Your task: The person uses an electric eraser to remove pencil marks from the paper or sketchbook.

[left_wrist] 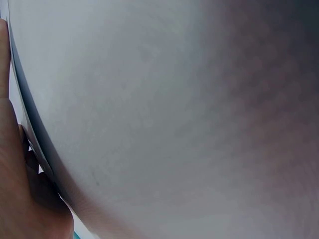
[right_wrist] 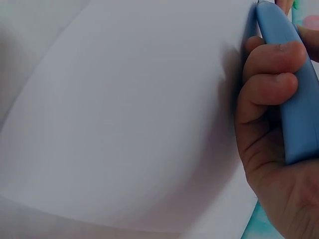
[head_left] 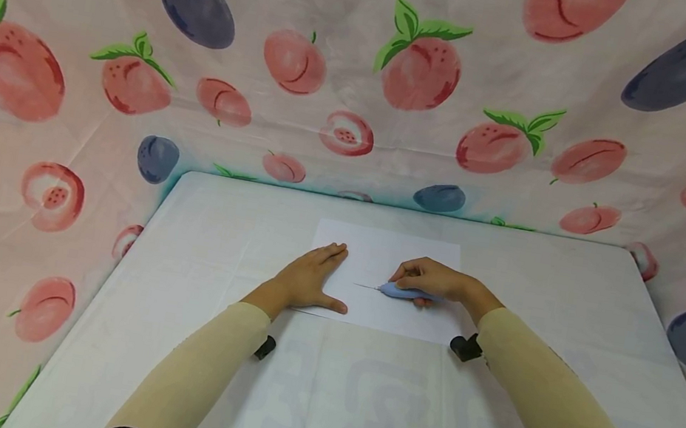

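A sheet of white paper (head_left: 404, 254) lies on the white table. My left hand (head_left: 306, 279) rests on the paper's left part, fingers extended together and thumb spread toward the right. In the left wrist view only part of that left hand (left_wrist: 15, 184) shows at the left edge. My right hand (head_left: 436, 280) grips a blue pen-shaped tool (head_left: 401, 292) over the paper, its tip pointing left. From the tip a thin dark line runs left; whether it is part of the tool cannot be told. In the right wrist view, fingers (right_wrist: 271, 59) curl round the blue tool (right_wrist: 301, 119).
The white-covered table (head_left: 233, 226) extends around the paper, with faint marks in front. A fruit-print cloth (head_left: 347, 20) hangs behind and at both sides of it. Dark wrist camera mounts (head_left: 465, 348) sit under the sleeves.
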`<action>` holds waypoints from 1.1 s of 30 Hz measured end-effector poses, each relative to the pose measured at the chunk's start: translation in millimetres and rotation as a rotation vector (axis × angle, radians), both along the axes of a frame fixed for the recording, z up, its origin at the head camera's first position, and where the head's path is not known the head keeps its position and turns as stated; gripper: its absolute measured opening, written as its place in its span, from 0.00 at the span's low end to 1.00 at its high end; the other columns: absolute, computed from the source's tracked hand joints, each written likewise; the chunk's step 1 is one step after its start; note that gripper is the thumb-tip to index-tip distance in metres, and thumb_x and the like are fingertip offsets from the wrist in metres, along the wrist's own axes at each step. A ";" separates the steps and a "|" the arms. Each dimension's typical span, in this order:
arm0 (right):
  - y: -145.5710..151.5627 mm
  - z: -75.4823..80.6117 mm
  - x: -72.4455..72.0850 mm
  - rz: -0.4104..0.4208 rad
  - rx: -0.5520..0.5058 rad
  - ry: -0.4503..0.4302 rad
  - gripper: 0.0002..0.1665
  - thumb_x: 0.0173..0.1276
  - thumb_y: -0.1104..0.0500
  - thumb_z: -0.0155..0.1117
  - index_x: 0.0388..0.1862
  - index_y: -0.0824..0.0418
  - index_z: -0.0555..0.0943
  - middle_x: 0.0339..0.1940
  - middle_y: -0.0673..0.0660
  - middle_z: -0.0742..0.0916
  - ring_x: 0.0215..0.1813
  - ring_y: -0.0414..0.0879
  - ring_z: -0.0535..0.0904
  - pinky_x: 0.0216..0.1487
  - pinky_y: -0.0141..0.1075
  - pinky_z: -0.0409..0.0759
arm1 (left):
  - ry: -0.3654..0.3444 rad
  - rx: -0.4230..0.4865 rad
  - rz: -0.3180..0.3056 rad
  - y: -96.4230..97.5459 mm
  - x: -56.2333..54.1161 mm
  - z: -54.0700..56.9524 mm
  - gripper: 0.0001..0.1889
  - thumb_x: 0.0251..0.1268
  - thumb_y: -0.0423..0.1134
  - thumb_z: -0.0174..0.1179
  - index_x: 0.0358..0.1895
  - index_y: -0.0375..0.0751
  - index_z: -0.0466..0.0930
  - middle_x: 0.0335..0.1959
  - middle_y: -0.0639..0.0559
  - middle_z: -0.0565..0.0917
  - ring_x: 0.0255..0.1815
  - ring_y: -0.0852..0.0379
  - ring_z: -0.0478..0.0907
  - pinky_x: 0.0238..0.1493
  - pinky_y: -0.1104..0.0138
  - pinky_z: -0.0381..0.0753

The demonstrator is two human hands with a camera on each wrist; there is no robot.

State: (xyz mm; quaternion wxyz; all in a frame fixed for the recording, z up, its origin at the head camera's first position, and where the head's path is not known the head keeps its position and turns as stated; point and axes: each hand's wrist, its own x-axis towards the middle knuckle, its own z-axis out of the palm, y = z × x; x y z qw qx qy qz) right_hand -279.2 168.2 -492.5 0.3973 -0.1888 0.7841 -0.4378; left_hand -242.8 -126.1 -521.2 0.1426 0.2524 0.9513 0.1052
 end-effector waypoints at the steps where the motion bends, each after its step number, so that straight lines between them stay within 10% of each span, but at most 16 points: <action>1: 0.0 -0.1 -0.1 0.000 -0.001 -0.001 0.15 0.76 0.58 0.55 0.54 0.65 0.81 0.29 0.55 0.80 0.18 0.42 0.71 0.23 0.30 0.73 | 0.002 0.001 -0.001 0.0 -0.2 -0.2 0.63 0.47 0.78 0.59 0.81 0.48 0.41 0.82 0.57 0.43 0.82 0.56 0.40 0.80 0.61 0.46; 33: 2.2 -0.3 -2.1 0.005 0.006 -0.007 0.15 0.75 0.58 0.56 0.54 0.64 0.81 0.29 0.54 0.79 0.18 0.42 0.71 0.23 0.30 0.73 | -0.005 -0.003 0.002 0.8 0.5 2.5 0.62 0.48 0.77 0.60 0.81 0.48 0.41 0.82 0.57 0.43 0.82 0.56 0.40 0.80 0.61 0.45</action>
